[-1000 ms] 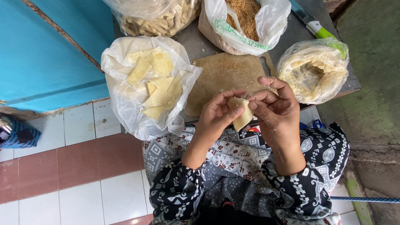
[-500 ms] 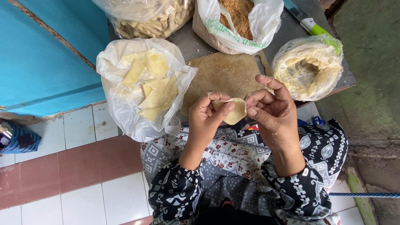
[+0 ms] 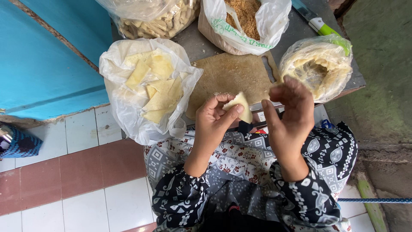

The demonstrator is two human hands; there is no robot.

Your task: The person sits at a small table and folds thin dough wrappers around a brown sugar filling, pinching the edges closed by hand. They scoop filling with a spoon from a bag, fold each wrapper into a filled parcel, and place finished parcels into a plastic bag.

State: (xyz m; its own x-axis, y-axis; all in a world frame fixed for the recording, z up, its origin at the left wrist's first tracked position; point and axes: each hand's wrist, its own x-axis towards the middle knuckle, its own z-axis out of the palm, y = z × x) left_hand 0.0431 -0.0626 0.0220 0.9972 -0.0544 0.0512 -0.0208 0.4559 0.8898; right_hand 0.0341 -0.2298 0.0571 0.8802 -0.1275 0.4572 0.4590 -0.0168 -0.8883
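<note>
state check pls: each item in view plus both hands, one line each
Pastry piece: folded, pinched in left hand.
Left hand: gripping pastry piece.
Right hand: open, empty.
Bag of pastry squares: open.
Bag of brown crumbs: open.
Cutting board: crumb-dusted.

We see a home food-making corner — a low grey tabletop [image 3: 201, 45] against a blue wall [image 3: 43, 56], tiled floor [image 3: 81, 172], a wooden board [image 3: 234, 77], and plastic bags of pastry sheets [image 3: 150, 86] and crumbs [image 3: 244, 17].

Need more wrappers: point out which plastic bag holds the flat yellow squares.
The white bag left of the wooden board; the others hold brown crumbs, fried sticks, or a pale ring.
</note>
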